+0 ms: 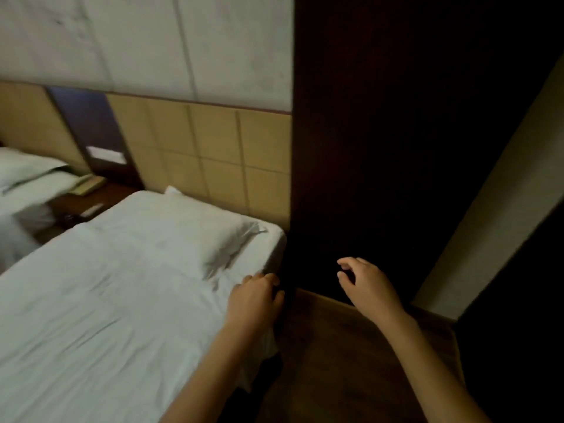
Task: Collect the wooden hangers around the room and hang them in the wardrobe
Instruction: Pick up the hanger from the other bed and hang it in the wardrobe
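No wooden hanger shows in this view. The dark wooden wardrobe [396,148] rises straight ahead, its front almost black in the dim light. My left hand [254,297] hovers over the right edge of the white bed [106,300], fingers loosely curled and holding nothing. My right hand [366,285] is stretched toward the wardrobe's lower front, fingers spread and empty. Both forearms are bare.
A white pillow [183,227] lies at the bed's head against a tan padded headboard [207,154]. A dark nightstand [88,203] with flat items stands between this bed and a second bed [21,184] at left. A wooden floor strip [335,346] runs beside the bed.
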A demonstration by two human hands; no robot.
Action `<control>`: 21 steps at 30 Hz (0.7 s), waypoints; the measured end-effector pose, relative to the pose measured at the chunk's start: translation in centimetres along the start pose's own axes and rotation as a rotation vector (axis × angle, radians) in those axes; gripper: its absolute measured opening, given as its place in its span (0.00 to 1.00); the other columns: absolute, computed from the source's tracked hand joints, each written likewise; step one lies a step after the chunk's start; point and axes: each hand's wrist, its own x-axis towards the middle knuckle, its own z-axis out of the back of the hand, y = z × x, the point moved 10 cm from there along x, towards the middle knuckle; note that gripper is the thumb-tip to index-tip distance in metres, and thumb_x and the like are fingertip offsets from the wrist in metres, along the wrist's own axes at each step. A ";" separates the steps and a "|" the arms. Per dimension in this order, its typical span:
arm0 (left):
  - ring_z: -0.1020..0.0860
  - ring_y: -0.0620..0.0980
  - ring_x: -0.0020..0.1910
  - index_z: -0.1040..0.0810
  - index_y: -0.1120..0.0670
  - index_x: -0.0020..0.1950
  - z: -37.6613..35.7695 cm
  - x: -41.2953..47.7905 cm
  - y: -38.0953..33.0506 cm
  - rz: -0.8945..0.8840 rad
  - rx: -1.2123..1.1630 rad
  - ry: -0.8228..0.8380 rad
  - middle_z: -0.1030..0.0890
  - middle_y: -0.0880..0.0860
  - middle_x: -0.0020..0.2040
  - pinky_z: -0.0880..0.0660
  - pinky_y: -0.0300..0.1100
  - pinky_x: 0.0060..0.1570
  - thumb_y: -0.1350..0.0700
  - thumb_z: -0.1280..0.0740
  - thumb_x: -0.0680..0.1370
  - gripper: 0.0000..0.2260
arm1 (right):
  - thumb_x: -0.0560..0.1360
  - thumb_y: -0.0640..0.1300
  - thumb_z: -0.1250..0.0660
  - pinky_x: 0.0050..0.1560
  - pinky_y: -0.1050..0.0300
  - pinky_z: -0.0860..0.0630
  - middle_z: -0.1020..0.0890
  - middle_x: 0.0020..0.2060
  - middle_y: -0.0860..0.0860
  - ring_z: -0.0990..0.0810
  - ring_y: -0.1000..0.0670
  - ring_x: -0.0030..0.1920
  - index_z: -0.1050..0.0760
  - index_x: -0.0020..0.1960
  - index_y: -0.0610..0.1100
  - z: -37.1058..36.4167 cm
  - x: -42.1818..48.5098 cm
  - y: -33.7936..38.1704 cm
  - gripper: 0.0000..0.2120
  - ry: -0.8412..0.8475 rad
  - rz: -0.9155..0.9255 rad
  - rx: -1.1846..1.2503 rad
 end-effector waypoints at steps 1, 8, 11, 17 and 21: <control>0.25 0.52 0.59 0.25 0.49 0.62 1.4 -2.6 2.3 0.039 0.012 -0.027 0.21 0.50 0.58 0.27 0.46 0.55 0.46 0.41 0.78 0.15 | 0.80 0.49 0.41 0.54 0.57 0.24 0.23 0.60 0.52 0.23 0.52 0.57 0.28 0.67 0.48 -0.9 -1.3 2.6 0.17 0.011 0.031 -0.001; 0.26 0.52 0.61 0.26 0.48 0.65 10.6 -24.5 21.4 0.499 0.052 -0.201 0.21 0.50 0.60 0.30 0.46 0.57 0.46 0.41 0.79 0.16 | 0.78 0.47 0.39 0.57 0.54 0.26 0.21 0.59 0.48 0.23 0.47 0.58 0.26 0.64 0.45 -11.5 -11.4 24.1 0.16 0.258 0.392 0.077; 0.26 0.51 0.61 0.27 0.48 0.65 13.5 -35.9 27.5 0.705 0.066 -0.269 0.21 0.49 0.60 0.31 0.45 0.56 0.46 0.41 0.79 0.16 | 0.78 0.48 0.38 0.57 0.55 0.25 0.21 0.59 0.50 0.22 0.49 0.57 0.26 0.65 0.47 -15.6 -17.2 33.0 0.16 0.362 0.576 0.102; 0.26 0.47 0.61 0.27 0.47 0.66 17.6 -58.6 33.4 1.128 0.088 -0.468 0.22 0.47 0.62 0.31 0.41 0.59 0.45 0.41 0.79 0.17 | 0.78 0.49 0.37 0.54 0.57 0.25 0.20 0.58 0.52 0.22 0.52 0.57 0.26 0.65 0.48 -21.9 -30.3 49.1 0.17 0.548 0.929 0.151; 0.26 0.45 0.62 0.27 0.45 0.67 18.5 -72.2 33.2 1.438 0.093 -0.609 0.24 0.45 0.65 0.30 0.38 0.62 0.43 0.40 0.79 0.17 | 0.78 0.49 0.37 0.53 0.58 0.27 0.20 0.58 0.52 0.23 0.52 0.58 0.26 0.65 0.49 -25.4 -41.3 59.0 0.16 0.672 1.191 0.176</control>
